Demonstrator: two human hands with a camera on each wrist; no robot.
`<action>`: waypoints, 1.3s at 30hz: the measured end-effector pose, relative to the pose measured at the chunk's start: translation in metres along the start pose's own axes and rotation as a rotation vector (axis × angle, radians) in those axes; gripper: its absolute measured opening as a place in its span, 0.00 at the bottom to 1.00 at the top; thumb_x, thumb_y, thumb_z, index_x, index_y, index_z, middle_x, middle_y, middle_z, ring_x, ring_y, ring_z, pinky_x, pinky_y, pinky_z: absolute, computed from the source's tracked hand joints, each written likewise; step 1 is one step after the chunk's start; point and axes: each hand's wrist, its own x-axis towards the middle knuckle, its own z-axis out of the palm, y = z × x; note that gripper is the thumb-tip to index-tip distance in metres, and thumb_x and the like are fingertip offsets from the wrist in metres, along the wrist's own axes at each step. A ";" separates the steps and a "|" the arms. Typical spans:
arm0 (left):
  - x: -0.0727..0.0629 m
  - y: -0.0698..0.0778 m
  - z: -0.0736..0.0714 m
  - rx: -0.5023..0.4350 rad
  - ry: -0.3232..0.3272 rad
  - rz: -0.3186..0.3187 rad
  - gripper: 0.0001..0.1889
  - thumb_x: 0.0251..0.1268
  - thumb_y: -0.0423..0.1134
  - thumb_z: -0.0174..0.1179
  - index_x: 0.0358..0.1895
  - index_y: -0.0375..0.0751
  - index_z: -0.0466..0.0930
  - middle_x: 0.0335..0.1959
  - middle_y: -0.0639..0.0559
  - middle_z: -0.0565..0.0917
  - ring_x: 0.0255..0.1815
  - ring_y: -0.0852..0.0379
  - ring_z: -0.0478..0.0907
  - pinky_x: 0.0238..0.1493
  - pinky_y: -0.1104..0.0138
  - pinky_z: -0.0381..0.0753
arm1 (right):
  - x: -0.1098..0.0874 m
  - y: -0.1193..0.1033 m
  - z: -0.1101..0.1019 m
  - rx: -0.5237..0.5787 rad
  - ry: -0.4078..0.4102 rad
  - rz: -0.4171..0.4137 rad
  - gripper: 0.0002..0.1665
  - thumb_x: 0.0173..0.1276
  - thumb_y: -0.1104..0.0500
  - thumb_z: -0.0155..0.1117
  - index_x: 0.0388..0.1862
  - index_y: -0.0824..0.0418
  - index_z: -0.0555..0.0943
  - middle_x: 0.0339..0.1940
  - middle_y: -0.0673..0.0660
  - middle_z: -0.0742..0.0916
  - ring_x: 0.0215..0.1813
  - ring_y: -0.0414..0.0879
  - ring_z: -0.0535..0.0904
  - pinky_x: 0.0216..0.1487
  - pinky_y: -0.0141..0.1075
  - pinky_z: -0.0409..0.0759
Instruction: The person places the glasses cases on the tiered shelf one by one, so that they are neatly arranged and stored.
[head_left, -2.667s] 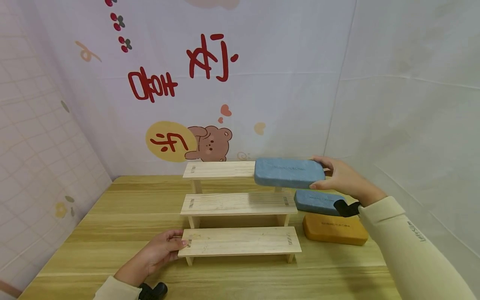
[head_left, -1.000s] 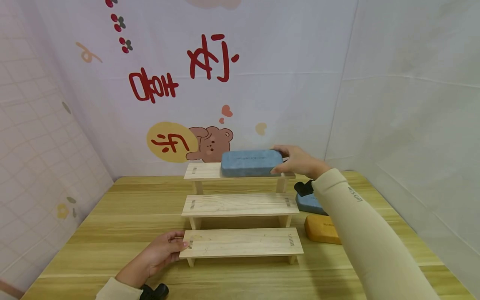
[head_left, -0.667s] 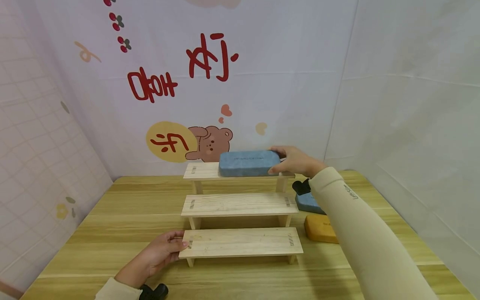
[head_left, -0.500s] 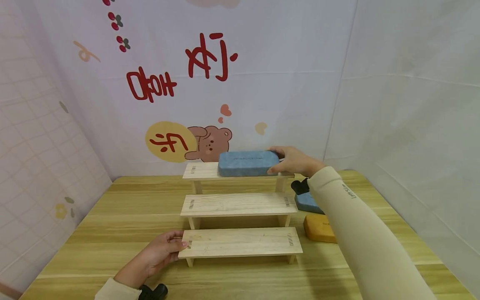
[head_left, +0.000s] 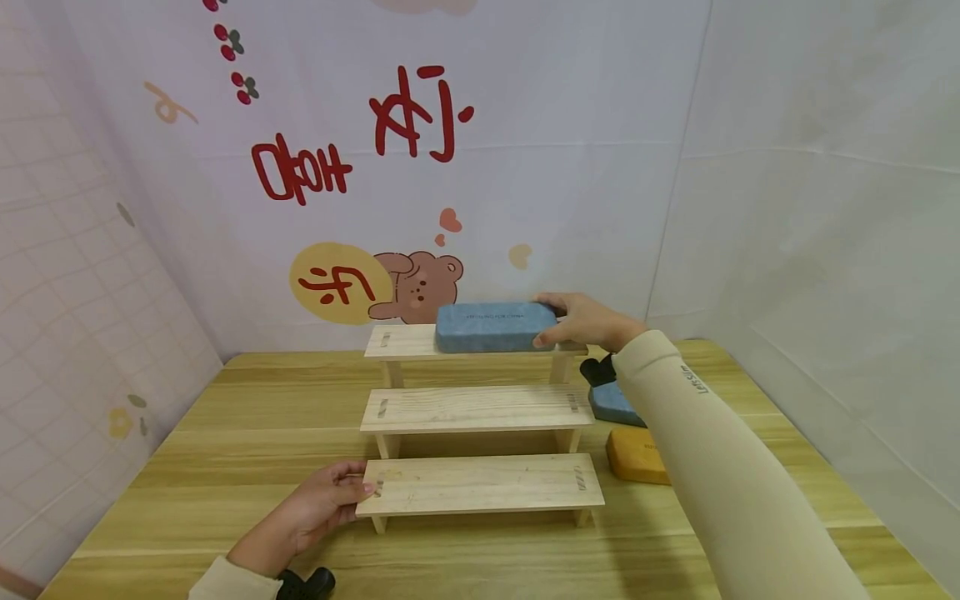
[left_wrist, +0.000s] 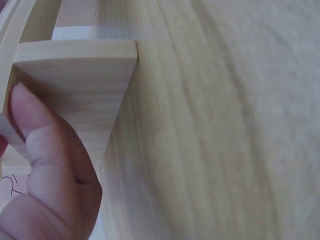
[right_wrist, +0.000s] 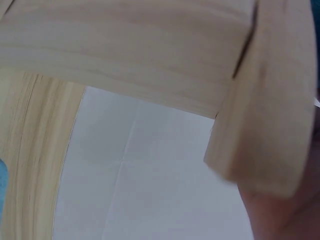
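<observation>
Atop pale wooden tiered stand (head_left: 476, 409), my right hand (head_left: 588, 322) pinches blue oblong case (head_left: 487, 328), left (head_left: 324, 505) grips stand; likely placing, release next.

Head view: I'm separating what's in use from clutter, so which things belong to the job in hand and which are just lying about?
Job in hand:
wooden stand, gripped by the left hand
blue case, held by the right hand at the top tier

Lying about, though possibly part of it:
second blue case, not held
orange case, not held
</observation>
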 end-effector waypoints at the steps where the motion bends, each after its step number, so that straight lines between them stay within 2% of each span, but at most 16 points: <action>1: 0.000 0.000 0.000 0.000 0.001 0.000 0.35 0.69 0.30 0.55 0.66 0.13 0.44 0.48 0.43 0.77 0.43 0.58 0.79 0.45 0.66 0.81 | 0.000 0.000 0.000 -0.001 -0.003 0.000 0.53 0.61 0.54 0.71 0.78 0.58 0.51 0.67 0.63 0.70 0.56 0.54 0.70 0.54 0.46 0.71; 4: 0.000 0.000 0.001 0.000 0.003 0.001 0.35 0.69 0.30 0.55 0.66 0.12 0.45 0.48 0.43 0.77 0.43 0.58 0.80 0.45 0.66 0.81 | -0.001 -0.002 0.000 -0.006 -0.005 0.005 0.53 0.61 0.54 0.70 0.78 0.59 0.51 0.68 0.63 0.69 0.57 0.54 0.70 0.55 0.46 0.71; 7: 0.000 0.000 0.001 -0.002 0.001 0.001 0.34 0.69 0.30 0.55 0.66 0.13 0.45 0.47 0.43 0.78 0.43 0.58 0.80 0.45 0.66 0.81 | -0.001 -0.002 0.000 -0.015 -0.002 0.002 0.53 0.61 0.53 0.70 0.78 0.59 0.51 0.73 0.63 0.64 0.66 0.55 0.66 0.62 0.50 0.69; 11: 0.001 0.000 0.001 -0.009 -0.005 0.001 0.34 0.69 0.29 0.55 0.66 0.13 0.46 0.47 0.44 0.78 0.43 0.58 0.80 0.45 0.65 0.81 | 0.000 0.000 -0.001 -0.018 -0.006 -0.014 0.53 0.60 0.53 0.71 0.78 0.55 0.53 0.77 0.60 0.58 0.75 0.58 0.53 0.70 0.56 0.59; 14: 0.002 -0.001 0.000 -0.011 -0.007 0.003 0.33 0.69 0.29 0.55 0.66 0.13 0.46 0.47 0.44 0.78 0.43 0.58 0.80 0.45 0.65 0.81 | -0.002 0.000 -0.004 -0.027 0.005 -0.045 0.52 0.60 0.52 0.72 0.78 0.52 0.54 0.77 0.58 0.58 0.77 0.58 0.50 0.72 0.58 0.54; 20: 0.001 -0.001 0.001 -0.008 -0.001 0.000 0.34 0.69 0.30 0.55 0.66 0.13 0.46 0.47 0.44 0.78 0.43 0.58 0.80 0.45 0.65 0.81 | -0.009 -0.004 -0.011 -0.018 0.107 -0.104 0.51 0.62 0.50 0.70 0.78 0.51 0.54 0.74 0.59 0.64 0.74 0.56 0.57 0.69 0.61 0.56; 27: 0.000 0.001 0.002 -0.012 0.011 -0.005 0.34 0.69 0.30 0.55 0.67 0.13 0.46 0.47 0.44 0.78 0.43 0.58 0.79 0.45 0.66 0.81 | -0.025 -0.004 -0.015 -0.086 0.240 -0.179 0.50 0.62 0.48 0.70 0.78 0.50 0.55 0.73 0.58 0.66 0.72 0.54 0.60 0.67 0.55 0.64; 32: 0.000 0.000 0.002 -0.015 0.009 -0.002 0.34 0.69 0.30 0.55 0.67 0.13 0.45 0.48 0.44 0.78 0.43 0.58 0.79 0.46 0.66 0.81 | -0.040 0.001 -0.019 -0.125 0.300 -0.225 0.49 0.63 0.53 0.70 0.78 0.53 0.55 0.72 0.59 0.66 0.72 0.56 0.60 0.68 0.55 0.62; 39: 0.000 0.000 0.002 -0.017 0.007 -0.002 0.34 0.69 0.30 0.55 0.66 0.13 0.45 0.48 0.44 0.78 0.43 0.58 0.79 0.46 0.66 0.81 | -0.069 0.012 -0.021 -0.177 0.362 -0.257 0.46 0.64 0.53 0.69 0.77 0.56 0.57 0.72 0.62 0.67 0.71 0.59 0.60 0.67 0.57 0.61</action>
